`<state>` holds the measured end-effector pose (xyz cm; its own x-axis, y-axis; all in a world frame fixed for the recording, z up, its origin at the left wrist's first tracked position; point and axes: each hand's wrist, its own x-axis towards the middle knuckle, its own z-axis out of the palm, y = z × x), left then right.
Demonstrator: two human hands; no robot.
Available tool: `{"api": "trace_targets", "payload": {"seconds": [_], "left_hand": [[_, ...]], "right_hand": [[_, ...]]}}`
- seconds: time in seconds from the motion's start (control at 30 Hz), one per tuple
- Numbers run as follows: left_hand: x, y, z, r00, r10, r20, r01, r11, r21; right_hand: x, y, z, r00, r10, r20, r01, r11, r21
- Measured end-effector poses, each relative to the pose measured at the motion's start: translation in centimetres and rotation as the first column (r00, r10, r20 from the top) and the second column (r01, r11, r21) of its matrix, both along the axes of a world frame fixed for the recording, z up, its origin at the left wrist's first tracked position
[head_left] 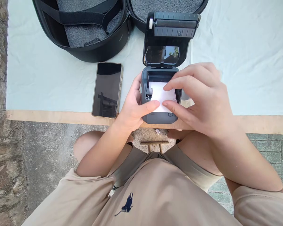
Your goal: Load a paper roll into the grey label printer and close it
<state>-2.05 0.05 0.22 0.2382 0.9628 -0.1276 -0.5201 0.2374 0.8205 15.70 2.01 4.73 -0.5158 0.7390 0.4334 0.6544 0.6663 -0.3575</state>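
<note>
A dark grey portable thermal printer (159,118) sits at the table's front edge with its hinged lid (166,40) raised. White roll paper (159,92) fills the open compartment. My left hand (132,108) wraps the printer's left side, its thumb reaching over the rim onto the paper; its other fingers are partly hidden. From the right, my right hand (202,95) comes over the compartment. Its thumb and index finger are apart at the paper's surface, and whether they press on it I cannot tell. The remaining fingers are curled above.
A smartphone (107,89) lies left of the printer, dark screen up. Behind it stands an unzipped black case (99,51) with grey lining and straps; its lid half (165,6) lies behind the printer. A pale cloth (240,62) covers the table, whose wooden front edge (261,124) shows.
</note>
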Motion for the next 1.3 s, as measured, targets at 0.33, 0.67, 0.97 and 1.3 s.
{"api": "trace_targets", "payload": {"seconds": [0.33,0.67,0.97,1.3], "left_hand": [[-0.1,0.1,-0.2,1.0,-0.019,-0.011,0.019,1.0,0.025],[-0.4,0.3,-2.0,0.993,-0.073,-0.093,0.085,0.988,0.132],[0.8,-0.2,0.4,0.996,0.057,-0.067,-0.058,0.998,-0.005],[0.3,-0.1,0.0,0.991,0.047,0.127,-0.043,0.998,-0.034]], "right_hand": [[0.5,-0.1,0.4,0.999,-0.003,0.044,0.002,1.0,0.023],[1.2,2.0,1.3,0.982,-0.09,-0.169,0.079,0.995,-0.067],[1.4,1.6,1.6,0.994,0.089,-0.06,-0.093,0.993,-0.07],[1.1,0.6,2.0,0.994,0.066,-0.082,-0.074,0.992,-0.1]]}}
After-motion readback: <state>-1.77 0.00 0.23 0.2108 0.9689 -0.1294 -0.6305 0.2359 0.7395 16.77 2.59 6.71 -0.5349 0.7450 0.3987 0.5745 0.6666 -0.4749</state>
